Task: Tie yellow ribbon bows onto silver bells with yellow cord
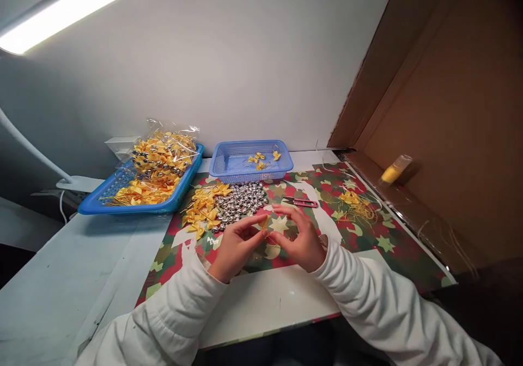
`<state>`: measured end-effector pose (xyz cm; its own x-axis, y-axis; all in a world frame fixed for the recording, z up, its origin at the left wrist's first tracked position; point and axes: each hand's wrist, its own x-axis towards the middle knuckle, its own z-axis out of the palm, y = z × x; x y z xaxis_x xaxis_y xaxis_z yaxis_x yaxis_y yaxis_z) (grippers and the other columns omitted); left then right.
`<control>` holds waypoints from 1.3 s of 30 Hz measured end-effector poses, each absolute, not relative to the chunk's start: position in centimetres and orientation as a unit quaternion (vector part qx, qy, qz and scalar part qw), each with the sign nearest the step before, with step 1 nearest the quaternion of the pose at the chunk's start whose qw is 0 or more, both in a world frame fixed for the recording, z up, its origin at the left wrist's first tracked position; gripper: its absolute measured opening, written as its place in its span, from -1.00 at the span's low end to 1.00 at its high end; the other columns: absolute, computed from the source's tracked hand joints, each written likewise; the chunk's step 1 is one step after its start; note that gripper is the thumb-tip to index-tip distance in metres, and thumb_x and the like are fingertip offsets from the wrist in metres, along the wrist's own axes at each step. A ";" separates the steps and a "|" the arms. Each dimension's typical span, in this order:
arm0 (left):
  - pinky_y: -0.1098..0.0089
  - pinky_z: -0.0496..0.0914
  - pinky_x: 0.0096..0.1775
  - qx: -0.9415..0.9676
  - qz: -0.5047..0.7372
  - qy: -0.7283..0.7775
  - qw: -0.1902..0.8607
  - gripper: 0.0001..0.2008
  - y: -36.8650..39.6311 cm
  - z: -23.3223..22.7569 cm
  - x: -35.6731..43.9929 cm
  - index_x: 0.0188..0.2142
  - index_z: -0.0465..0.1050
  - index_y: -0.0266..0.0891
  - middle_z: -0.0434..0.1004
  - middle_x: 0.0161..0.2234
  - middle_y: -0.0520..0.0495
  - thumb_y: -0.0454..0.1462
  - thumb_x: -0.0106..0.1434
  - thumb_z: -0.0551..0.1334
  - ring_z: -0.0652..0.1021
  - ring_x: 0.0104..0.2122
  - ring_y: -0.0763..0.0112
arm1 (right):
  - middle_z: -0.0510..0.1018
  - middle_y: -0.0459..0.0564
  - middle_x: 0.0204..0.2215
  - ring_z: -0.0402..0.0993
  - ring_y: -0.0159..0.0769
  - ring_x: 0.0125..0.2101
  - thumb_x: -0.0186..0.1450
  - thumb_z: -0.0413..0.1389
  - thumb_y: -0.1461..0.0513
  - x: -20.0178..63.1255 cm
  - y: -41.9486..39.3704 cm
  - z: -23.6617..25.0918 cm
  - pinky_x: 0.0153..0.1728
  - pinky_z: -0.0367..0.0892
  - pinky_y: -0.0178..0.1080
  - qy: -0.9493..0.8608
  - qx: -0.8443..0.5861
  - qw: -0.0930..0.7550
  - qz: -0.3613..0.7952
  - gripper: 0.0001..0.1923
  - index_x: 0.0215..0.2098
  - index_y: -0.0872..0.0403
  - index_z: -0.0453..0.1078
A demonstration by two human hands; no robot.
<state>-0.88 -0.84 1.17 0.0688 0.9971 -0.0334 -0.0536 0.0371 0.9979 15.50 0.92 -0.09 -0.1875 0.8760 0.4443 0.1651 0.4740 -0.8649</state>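
With both hands pinching one small yellow bow (265,224) between left fingers (257,234) and right fingers (274,234), I see slip risk: a dropped bow would fall near the bells (241,200) just beyond the fingertips.

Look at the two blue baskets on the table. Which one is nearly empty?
The smaller blue basket at the back centre holds only a few yellow bows; the long blue basket on the left is heaped with them.
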 end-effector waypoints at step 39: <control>0.22 0.36 -0.16 0.817 0.259 0.502 0.114 -0.74 0.8 -0.3 -2.1 -0.18 0.49 -0.21 0.47 -0.20 -0.14 -0.28 0.10 0.24 0.46 -0.20 0.19 | 0.49 -0.15 -0.51 0.42 -0.39 -0.48 0.23 0.17 0.13 19.6 3.1 3.6 -0.40 0.39 -0.29 -0.509 -0.238 0.720 0.408 -0.86 -0.36 0.00 0.34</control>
